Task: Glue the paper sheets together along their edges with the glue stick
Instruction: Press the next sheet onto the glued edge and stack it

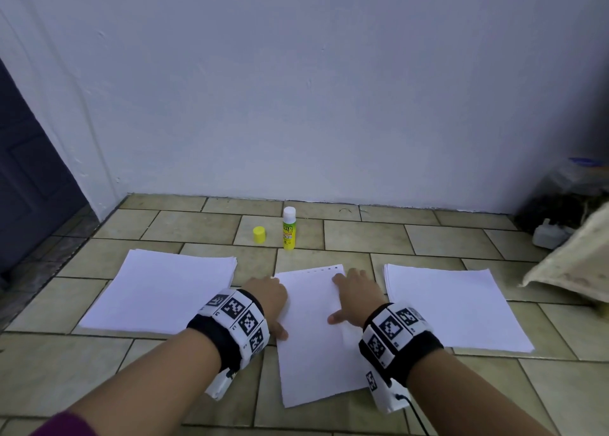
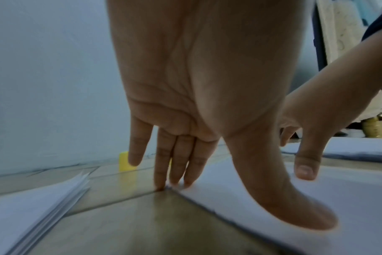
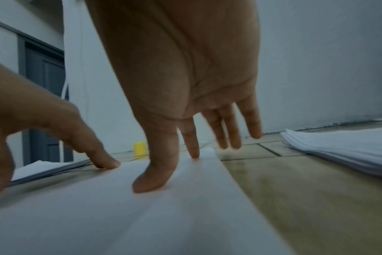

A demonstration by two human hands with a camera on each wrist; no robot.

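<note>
White paper sheets lie in the middle of the tiled floor, between two paper stacks. My left hand rests with straight fingers on the sheets' far left corner, thumb on the left edge. My right hand presses flat on the right part of the sheets, its fingers straight and its thumb spread. Beyond the sheets stands the open glue stick, yellow-green with a white top. Its yellow cap sits to its left, also visible as the cap and cap in the wrist views.
A stack of white paper lies on the left and another stack on the right. A white wall rises just past the glue stick. A dark door is at far left, a sack and clutter at far right.
</note>
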